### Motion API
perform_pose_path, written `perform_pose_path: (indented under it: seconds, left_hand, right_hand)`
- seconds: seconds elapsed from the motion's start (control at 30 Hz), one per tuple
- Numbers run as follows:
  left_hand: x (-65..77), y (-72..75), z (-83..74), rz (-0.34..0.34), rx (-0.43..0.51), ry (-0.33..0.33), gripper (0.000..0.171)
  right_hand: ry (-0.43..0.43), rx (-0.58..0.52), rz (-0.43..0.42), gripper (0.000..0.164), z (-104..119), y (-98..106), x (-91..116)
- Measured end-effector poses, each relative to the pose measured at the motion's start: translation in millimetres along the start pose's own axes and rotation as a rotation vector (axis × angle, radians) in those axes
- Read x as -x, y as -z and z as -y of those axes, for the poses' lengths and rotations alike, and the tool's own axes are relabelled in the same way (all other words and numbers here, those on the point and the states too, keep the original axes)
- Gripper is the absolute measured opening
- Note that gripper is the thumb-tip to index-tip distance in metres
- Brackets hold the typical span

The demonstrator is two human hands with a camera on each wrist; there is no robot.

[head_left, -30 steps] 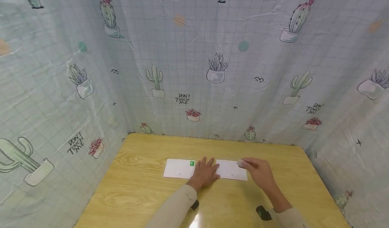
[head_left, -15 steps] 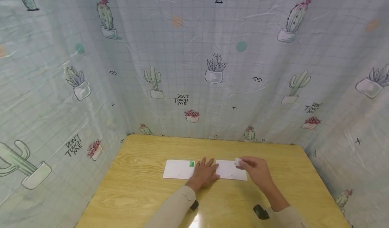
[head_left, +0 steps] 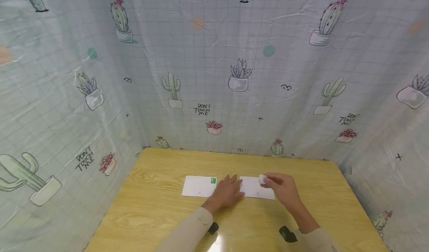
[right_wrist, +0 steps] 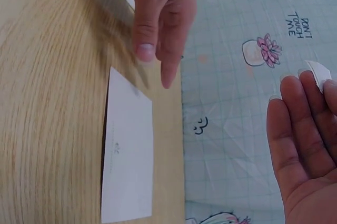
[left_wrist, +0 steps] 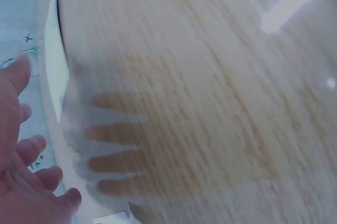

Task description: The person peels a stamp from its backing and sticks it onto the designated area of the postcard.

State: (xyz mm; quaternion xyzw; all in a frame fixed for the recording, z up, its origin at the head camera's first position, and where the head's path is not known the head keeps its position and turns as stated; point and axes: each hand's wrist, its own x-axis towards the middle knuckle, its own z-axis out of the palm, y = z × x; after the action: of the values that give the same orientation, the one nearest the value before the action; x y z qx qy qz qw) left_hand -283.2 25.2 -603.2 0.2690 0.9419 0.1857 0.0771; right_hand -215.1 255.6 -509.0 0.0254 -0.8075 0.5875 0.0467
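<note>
Two white envelopes lie in a row on the table. The left envelope (head_left: 197, 187) bears a green stamp (head_left: 213, 180) in its upper right corner; the right envelope (head_left: 251, 188) (right_wrist: 127, 155) shows a small faint mark. Between them is my left hand (head_left: 228, 192) (left_wrist: 31, 176), fingers spread, low over the wood with its fingertips at the inner edges. Over the right envelope's upper right part, my right hand (head_left: 284, 189) (right_wrist: 300, 145) pinches a small white square of paper (head_left: 262, 179) (right_wrist: 319, 74) between thumb and forefinger. Its other fingers are loosely bent.
The yellow wood-grain table (head_left: 151, 214) ends at a cactus-print curtain (head_left: 214, 76) behind and on both sides. Dark wrist devices (head_left: 213, 228) show under both forearms. Light glares off the table's front.
The small white square has turned flatter toward the head camera and shifted slightly left in my right fingers. My left hand's fingers look a little more bent. The envelopes stay put.
</note>
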Motion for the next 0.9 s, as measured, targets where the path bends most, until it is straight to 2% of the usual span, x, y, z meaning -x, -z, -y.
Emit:
perform_pose_path:
  seconds: [0.1, 0.3, 0.63, 0.9]
  left_hand:
    - [0.7, 2.9, -1.7, -0.009, 0.03, -0.012, 0.061]
    - [4.6, 11.2, -8.6, 0.0, 0.184, 0.006, 0.064]
    - [14.5, 26.0, -17.4, 0.022, 0.327, 0.024, 0.069]
    - [17.0, 37.8, -27.4, 0.002, 0.489, -0.007, 0.067]
  right_hand:
    - [0.001, -0.004, -0.002, 0.022, -1.9, -0.7, -0.5]
    - [-0.028, 0.009, 0.007, 0.023, -3.9, -2.5, -2.1]
    - [-0.039, 0.043, 0.019, 0.023, -6.7, -5.6, -4.8]
    - [-0.039, 0.036, 0.026, 0.023, -7.2, -7.1, -6.2]
